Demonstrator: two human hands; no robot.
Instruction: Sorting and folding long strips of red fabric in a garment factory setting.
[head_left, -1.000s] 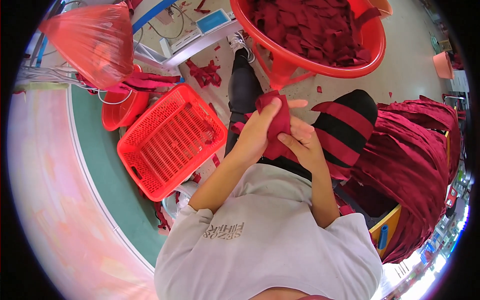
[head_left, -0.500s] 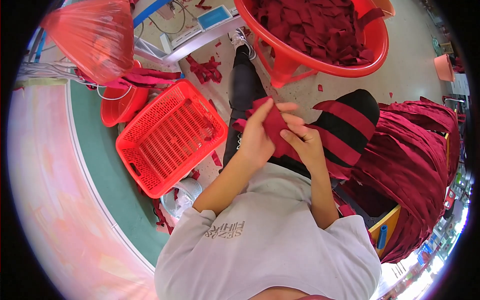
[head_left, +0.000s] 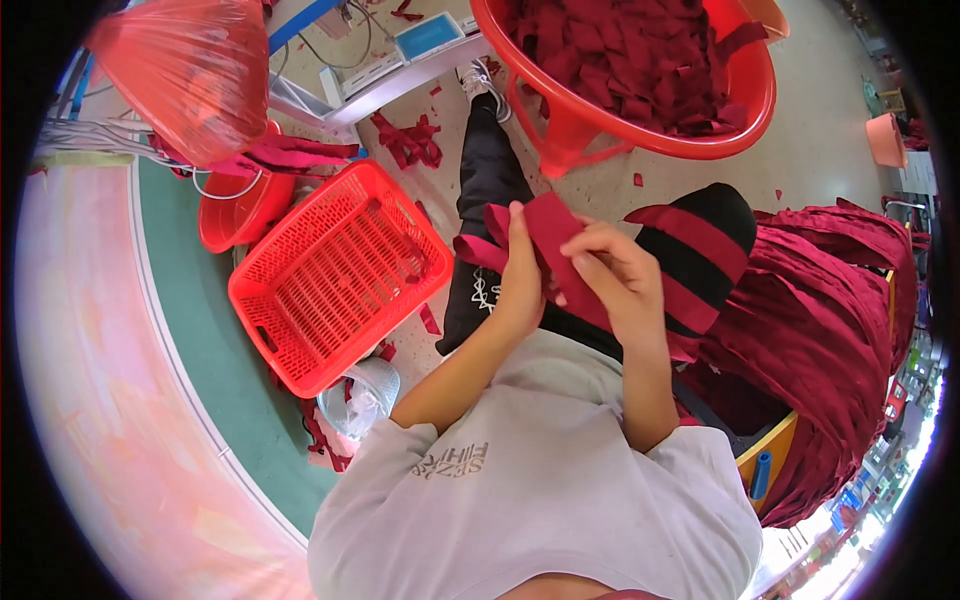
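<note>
Here it is, the dark red fabric strip (head_left: 552, 225), up between the two sets of fingers and slanting over the lap. The left hand (head_left: 519, 285) grips it, thumb upright along its near face, while the right hand (head_left: 627, 280) pinches its right-hand edge between thumb and fingertips. A loose end (head_left: 480, 247) loops out just left of the left fingers.

Out to the right of the fingers, red fabric bands (head_left: 690, 238) cross the black-clad right thigh, and beyond them a big draped fabric pile (head_left: 815, 300) spills over a yellow-edged box (head_left: 775, 448). Ahead of the fingers, well apart, stands a red plastic basin (head_left: 690, 150) heaped with short fabric pieces (head_left: 630, 75).

So how far along? Plenty looks done, judging by that heap, yet the pile beside the leg suggests plenty remains, and this strip is mid-handling. Left of the fingers sits a red slatted basket (head_left: 335, 285) (just a few scraps in that one!), with fabric scraps (head_left: 410, 142) on the floor past it.
</note>
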